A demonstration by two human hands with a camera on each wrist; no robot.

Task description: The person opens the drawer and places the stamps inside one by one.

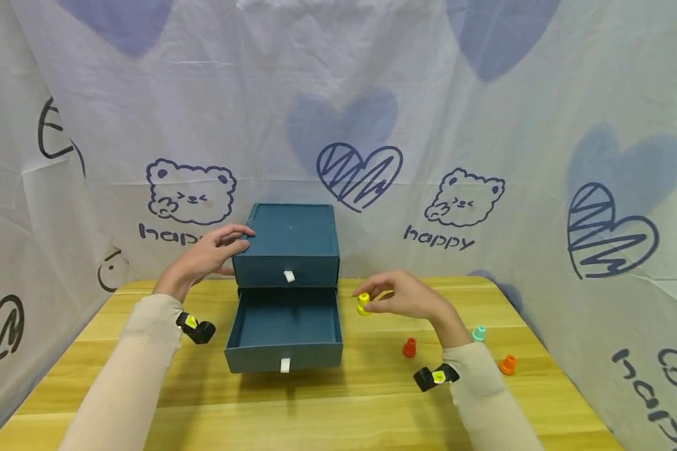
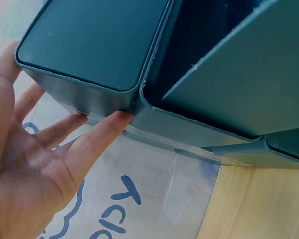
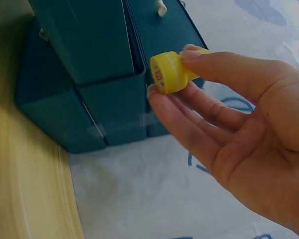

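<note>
A dark teal drawer cabinet [image 1: 293, 232] stands on the table, its middle drawer [image 1: 284, 357] pulled out and bare inside. My left hand [image 1: 211, 254] rests against the cabinet's upper left side; in the left wrist view its fairly straight fingers [image 2: 97, 142] touch the side wall. Right of the cabinet, my right hand [image 1: 403, 297] pinches a yellow stamp [image 1: 363, 304] between thumb and fingers, above the table. In the right wrist view the yellow stamp [image 3: 168, 73] lies sideways in the grip, its reddish-patterned end facing the cabinet.
A red stamp [image 1: 409, 347], a mint green stamp [image 1: 479, 333] and an orange stamp [image 1: 508, 364] are on the wooden table [image 1: 372, 407] at the right. The upper drawer [image 1: 316, 272] is closed and has a white pull tab. A printed white curtain [image 1: 271, 125] hangs behind and at both sides.
</note>
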